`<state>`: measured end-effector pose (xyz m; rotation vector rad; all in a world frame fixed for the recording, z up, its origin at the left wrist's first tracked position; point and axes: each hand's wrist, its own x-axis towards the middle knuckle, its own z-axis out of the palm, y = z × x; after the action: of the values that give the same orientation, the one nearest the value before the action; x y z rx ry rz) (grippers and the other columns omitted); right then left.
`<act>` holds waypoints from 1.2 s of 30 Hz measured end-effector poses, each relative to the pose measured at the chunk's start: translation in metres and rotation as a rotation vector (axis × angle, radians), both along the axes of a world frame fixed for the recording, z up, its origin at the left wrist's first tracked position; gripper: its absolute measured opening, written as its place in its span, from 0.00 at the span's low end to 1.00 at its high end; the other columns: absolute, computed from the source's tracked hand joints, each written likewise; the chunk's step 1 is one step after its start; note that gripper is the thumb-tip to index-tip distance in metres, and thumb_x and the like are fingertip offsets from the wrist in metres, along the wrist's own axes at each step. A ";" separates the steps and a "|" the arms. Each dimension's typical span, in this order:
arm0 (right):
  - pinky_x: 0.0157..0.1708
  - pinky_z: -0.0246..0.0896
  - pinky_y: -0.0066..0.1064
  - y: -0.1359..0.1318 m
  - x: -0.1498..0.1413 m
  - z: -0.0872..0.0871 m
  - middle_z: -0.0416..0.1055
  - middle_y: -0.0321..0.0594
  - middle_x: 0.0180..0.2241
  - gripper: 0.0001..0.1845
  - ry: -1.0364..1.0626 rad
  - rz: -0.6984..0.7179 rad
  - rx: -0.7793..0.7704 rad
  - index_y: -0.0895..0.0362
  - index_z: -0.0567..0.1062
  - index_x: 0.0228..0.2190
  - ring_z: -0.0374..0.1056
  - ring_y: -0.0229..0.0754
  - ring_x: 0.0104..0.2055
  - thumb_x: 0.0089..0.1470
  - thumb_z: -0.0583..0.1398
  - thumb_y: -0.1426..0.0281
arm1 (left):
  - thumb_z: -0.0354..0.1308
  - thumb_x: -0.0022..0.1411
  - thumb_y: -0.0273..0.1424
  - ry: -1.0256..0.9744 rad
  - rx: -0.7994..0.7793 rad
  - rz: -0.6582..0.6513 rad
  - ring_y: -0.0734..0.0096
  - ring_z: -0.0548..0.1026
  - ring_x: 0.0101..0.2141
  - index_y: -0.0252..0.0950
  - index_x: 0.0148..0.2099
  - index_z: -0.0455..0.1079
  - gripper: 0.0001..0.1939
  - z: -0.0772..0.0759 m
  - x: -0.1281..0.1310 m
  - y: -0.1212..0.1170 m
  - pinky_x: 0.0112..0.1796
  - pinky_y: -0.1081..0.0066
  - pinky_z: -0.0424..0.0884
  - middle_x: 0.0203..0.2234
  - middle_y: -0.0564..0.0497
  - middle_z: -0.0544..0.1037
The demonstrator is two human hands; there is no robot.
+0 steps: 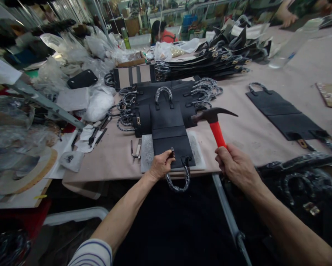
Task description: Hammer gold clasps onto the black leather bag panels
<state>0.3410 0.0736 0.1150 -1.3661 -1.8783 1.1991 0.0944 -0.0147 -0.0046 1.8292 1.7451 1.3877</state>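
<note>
My right hand (233, 162) is closed round the red handle of a claw hammer (216, 127), raised above the table to the right of the work. Between the fingers of my left hand (161, 163) stands a small metal punch (172, 151), held upright over a black bag panel (171, 142). That panel has a plastic-wrapped handle at each end; the near handle (179, 184) hangs over the table edge. A grey stone slab (146, 155) lies under the panel's near part. The punch's lower end is hidden by my fingers.
Stacked black bag pieces (143, 118) lie behind the slab. Small tools (138, 149) rest at its left. Another bag panel (282, 111) lies on the right, near a clear plastic bottle (290, 48). Plastic bags (99, 103) crowd the left. A co-worker's hand (289, 18) shows top right.
</note>
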 end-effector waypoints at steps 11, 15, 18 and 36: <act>0.23 0.36 0.32 -0.024 -0.013 0.034 0.65 0.34 0.20 0.18 -0.690 0.441 0.742 0.55 0.68 0.32 0.54 0.37 0.18 0.69 0.46 0.60 | 0.58 0.65 0.23 0.060 0.004 -0.001 0.65 0.83 0.38 0.36 0.50 0.70 0.12 -0.004 -0.001 0.001 0.42 0.67 0.80 0.38 0.48 0.83; 0.23 0.39 0.31 -0.027 -0.013 0.033 0.63 0.34 0.18 0.20 -0.652 0.354 0.773 0.55 0.68 0.32 0.55 0.38 0.18 0.69 0.45 0.61 | 0.59 0.65 0.23 0.062 0.002 0.002 0.65 0.83 0.39 0.36 0.50 0.70 0.12 -0.005 -0.001 0.001 0.43 0.67 0.80 0.38 0.47 0.83; 0.22 0.37 0.32 -0.029 -0.009 0.027 0.65 0.36 0.19 0.18 -0.722 0.433 0.755 0.55 0.68 0.32 0.55 0.38 0.17 0.69 0.45 0.62 | 0.59 0.65 0.23 0.082 -0.020 -0.009 0.65 0.83 0.39 0.37 0.50 0.71 0.12 -0.006 -0.002 0.000 0.44 0.67 0.80 0.39 0.48 0.83; 0.23 0.44 0.31 -0.028 -0.005 0.038 0.60 0.32 0.17 0.17 -0.481 0.286 0.655 0.53 0.63 0.29 0.57 0.38 0.18 0.69 0.46 0.60 | 0.60 0.64 0.23 0.087 0.005 -0.006 0.67 0.83 0.39 0.38 0.49 0.70 0.11 -0.008 -0.002 -0.001 0.43 0.69 0.80 0.37 0.49 0.83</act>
<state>0.3357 0.0453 0.1527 -1.0852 -2.5561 0.2848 0.0923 -0.0152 -0.0122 1.9220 1.7779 1.3299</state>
